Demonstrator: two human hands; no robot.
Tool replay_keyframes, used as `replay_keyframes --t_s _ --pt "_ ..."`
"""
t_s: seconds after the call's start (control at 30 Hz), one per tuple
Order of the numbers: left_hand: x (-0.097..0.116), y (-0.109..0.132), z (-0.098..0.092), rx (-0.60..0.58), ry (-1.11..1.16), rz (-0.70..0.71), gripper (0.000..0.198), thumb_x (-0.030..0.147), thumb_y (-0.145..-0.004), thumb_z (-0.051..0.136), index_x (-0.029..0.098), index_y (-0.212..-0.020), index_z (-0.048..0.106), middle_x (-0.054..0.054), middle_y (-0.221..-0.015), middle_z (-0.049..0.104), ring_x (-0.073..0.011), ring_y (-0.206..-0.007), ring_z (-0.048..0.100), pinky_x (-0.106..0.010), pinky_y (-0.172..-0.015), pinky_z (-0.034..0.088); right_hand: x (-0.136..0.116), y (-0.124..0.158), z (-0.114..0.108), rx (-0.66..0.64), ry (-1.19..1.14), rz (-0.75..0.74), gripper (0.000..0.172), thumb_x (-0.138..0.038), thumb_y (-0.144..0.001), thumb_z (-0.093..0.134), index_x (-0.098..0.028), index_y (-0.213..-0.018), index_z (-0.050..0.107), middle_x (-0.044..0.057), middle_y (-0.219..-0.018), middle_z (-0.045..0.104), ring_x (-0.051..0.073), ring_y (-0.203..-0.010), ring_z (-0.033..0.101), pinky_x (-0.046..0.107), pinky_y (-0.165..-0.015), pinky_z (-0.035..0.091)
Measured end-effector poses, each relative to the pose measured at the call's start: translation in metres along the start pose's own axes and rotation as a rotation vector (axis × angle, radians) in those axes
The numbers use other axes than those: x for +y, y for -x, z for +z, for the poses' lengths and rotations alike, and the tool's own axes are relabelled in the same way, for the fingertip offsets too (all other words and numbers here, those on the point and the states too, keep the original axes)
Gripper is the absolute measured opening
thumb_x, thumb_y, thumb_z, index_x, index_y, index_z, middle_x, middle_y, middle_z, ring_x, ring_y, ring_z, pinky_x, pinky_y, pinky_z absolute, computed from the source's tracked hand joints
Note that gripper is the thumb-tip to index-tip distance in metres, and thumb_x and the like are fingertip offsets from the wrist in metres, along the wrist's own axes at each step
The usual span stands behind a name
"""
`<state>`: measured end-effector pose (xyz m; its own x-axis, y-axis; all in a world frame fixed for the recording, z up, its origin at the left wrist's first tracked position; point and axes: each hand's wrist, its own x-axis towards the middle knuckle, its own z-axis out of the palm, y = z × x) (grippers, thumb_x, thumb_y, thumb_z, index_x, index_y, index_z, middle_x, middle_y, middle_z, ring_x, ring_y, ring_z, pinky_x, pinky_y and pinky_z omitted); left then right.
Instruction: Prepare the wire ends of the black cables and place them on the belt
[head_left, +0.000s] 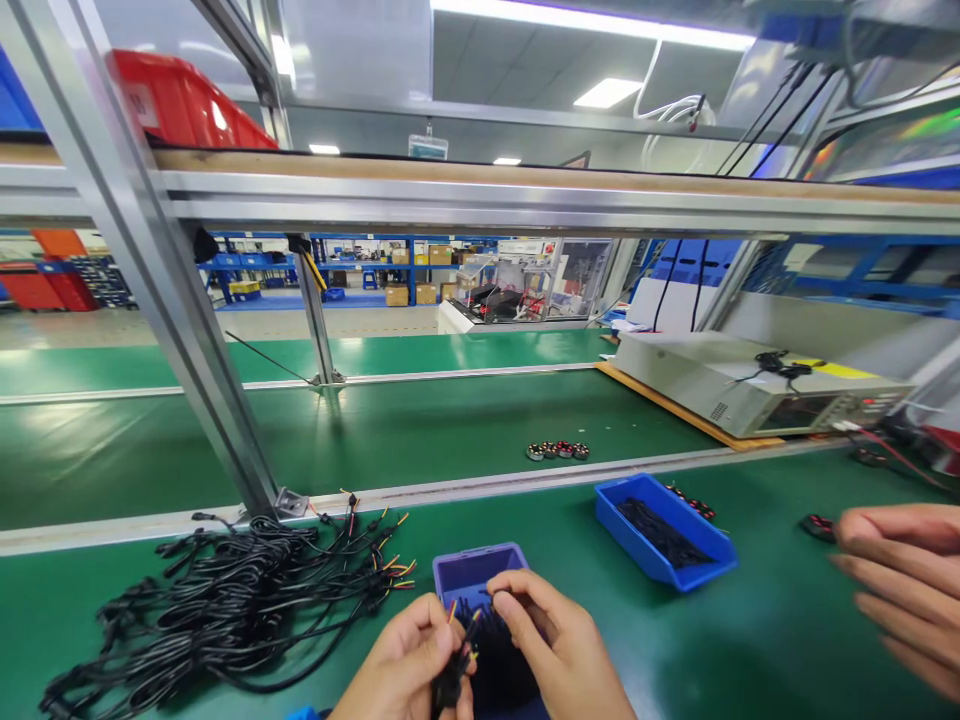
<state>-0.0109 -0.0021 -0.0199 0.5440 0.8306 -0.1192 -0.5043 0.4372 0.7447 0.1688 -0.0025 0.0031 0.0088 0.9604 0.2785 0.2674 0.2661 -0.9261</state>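
My left hand is closed around a black cable whose stripped end shows red and yellow wires. Just right of it, my right hand pinches a small dark piece between thumb and forefinger; its kind is too small to make out. Both hands are over a purple-blue bin that holds many thin black pieces, partly hidden by the hands. To the left lies a large heap of black cables, with red and yellow wire ends pointing right.
A second blue bin with black pieces stands to the right. Another person's hand is at the right edge. Several small round parts lie behind the metal rail. A grey instrument stands at right; a metal post rises at left.
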Motion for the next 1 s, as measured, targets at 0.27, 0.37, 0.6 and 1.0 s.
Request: replay_keyframes --t_s 0.27,0.37,0.6,1.0 --pt "0.001 0.006 0.005 0.012 -0.065 -0.004 0.040 0.045 -0.072 0.085 0.016 -0.070 0.058 0.001 -0.069 0.065 -0.0078 -0.049 0.058 -0.018 -0.047 0.033 -0.011 0.012 0.015 0.144 -0.175 -0.030 0.031 -0.053 -0.083 0.072 -0.022 -0.083 0.078 0.005 -0.072 0.074 0.018 -0.058 0.069 0.022 -0.050 0.057" --pt "0.001 0.006 0.007 0.011 -0.040 -0.015 0.040 0.045 -0.072 0.085 0.016 -0.070 0.057 0.002 -0.068 0.064 -0.0070 -0.048 0.055 -0.019 -0.047 0.033 -0.015 0.014 0.014 0.212 -0.105 -0.120 0.025 -0.047 -0.085 0.072 -0.024 -0.079 0.079 0.005 -0.073 0.075 0.019 -0.064 0.071 0.022 -0.061 0.060" --pt "0.003 0.006 0.009 -0.009 -0.024 -0.020 0.042 0.045 -0.070 0.086 0.017 -0.069 0.055 0.002 -0.067 0.062 -0.0075 -0.049 0.053 -0.020 -0.049 0.035 -0.010 0.012 0.010 0.143 0.021 -0.267 0.015 -0.034 -0.087 0.070 -0.025 -0.084 0.080 0.005 -0.074 0.078 0.021 -0.067 0.074 0.027 -0.070 0.063" --pt "0.001 0.006 0.006 -0.032 -0.038 0.011 0.039 0.044 -0.071 0.086 0.017 -0.073 0.057 0.003 -0.069 0.062 -0.0072 -0.051 0.056 -0.019 -0.049 0.034 -0.007 0.014 0.014 0.112 -0.003 -0.269 0.010 -0.025 -0.088 0.068 -0.026 -0.086 0.078 0.003 -0.078 0.077 0.019 -0.071 0.073 0.024 -0.072 0.059"
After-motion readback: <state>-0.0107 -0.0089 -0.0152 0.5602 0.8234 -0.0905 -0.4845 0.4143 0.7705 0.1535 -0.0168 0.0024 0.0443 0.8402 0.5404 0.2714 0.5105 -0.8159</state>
